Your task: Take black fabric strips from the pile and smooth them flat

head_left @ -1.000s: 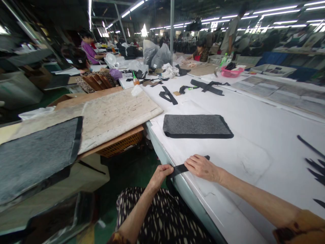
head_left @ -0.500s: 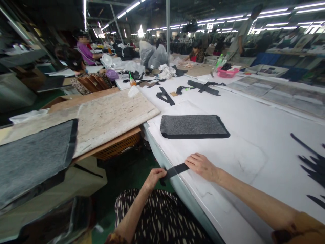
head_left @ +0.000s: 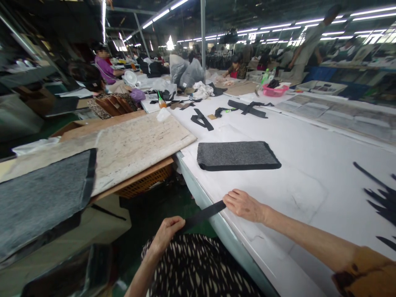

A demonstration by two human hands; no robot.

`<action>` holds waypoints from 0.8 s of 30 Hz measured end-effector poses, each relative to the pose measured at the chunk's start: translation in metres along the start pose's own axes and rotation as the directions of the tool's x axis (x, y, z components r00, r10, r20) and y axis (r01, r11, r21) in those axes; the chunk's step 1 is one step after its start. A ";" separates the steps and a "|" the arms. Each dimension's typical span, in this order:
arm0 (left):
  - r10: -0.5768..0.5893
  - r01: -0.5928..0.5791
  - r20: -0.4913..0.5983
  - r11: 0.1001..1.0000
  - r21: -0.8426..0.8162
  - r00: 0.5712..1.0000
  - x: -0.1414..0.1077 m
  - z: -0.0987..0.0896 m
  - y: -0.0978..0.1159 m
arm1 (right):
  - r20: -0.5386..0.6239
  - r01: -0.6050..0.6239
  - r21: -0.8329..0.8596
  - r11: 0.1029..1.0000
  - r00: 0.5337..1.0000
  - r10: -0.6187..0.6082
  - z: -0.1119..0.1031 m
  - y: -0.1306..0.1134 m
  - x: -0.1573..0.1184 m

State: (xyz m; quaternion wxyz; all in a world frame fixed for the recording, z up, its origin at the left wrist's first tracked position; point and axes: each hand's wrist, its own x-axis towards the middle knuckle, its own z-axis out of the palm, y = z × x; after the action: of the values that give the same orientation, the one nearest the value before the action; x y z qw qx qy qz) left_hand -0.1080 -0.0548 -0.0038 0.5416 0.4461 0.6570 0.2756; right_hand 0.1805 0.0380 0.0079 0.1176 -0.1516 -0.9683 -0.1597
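Observation:
A black fabric strip [head_left: 205, 214] stretches between my two hands across the table's near edge. My left hand [head_left: 168, 232] pinches its lower end, off the table and above my patterned clothing. At the table edge, my right hand [head_left: 243, 205] grips the other end, fingers closed over it near the white surface. Beyond my hands lies a flat stack of grey fabric pieces [head_left: 238, 154] with a black border along its front and right side. Whether the strip carries on past my left fingers is hidden.
The white table [head_left: 309, 144] bears loose black strips [head_left: 202, 119] farther back and dark pieces [head_left: 382, 202] at right. On the left, a stained board [head_left: 142, 142] holds a grey fabric sheet [head_left: 46, 194]. A pink basket [head_left: 275, 90] stands at the back. Several people work beyond.
My left hand has moved down and left, away from the table edge, so a longer length of strip shows. My right hand has barely shifted.

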 end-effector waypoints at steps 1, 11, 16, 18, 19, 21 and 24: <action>0.003 -0.003 0.001 1.000 0.001 1.000 0.000 0.000 0.001 | 0.013 -0.021 -0.005 1.000 1.000 0.021 0.000 0.002 -0.004; 0.038 -0.038 -0.004 0.999 0.006 0.999 -0.011 0.001 0.005 | 0.150 -0.527 0.292 0.798 0.849 0.506 -0.006 -0.001 -0.022; 0.081 -0.084 0.068 0.996 0.035 0.994 -0.016 0.016 0.033 | 0.094 -0.508 0.637 0.580 0.798 0.595 -0.030 -0.014 0.009; 0.134 -0.138 0.083 0.989 0.052 0.988 -0.017 0.028 0.047 | 0.154 -0.440 0.716 0.542 0.857 0.493 -0.040 -0.021 0.026; 0.166 -0.171 0.087 0.983 0.059 0.982 -0.017 0.034 0.052 | 0.211 -0.436 0.744 0.506 0.872 0.441 -0.042 -0.025 0.032; 0.215 -0.223 0.100 0.971 0.082 0.972 -0.014 0.043 0.057 | 0.345 -0.498 0.758 0.422 0.855 0.388 -0.040 -0.033 0.037; 0.188 -0.202 0.099 0.966 0.160 0.977 -0.002 0.048 0.048 | 0.469 -0.651 0.677 0.343 0.741 0.480 -0.017 -0.038 0.026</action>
State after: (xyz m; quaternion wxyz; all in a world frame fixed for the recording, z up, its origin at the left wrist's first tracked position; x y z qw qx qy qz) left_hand -0.0486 -0.0409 0.0252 0.4987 0.5641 0.6079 0.2521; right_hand 0.1471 0.0045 0.0198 0.1297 -0.4213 -0.8194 0.3664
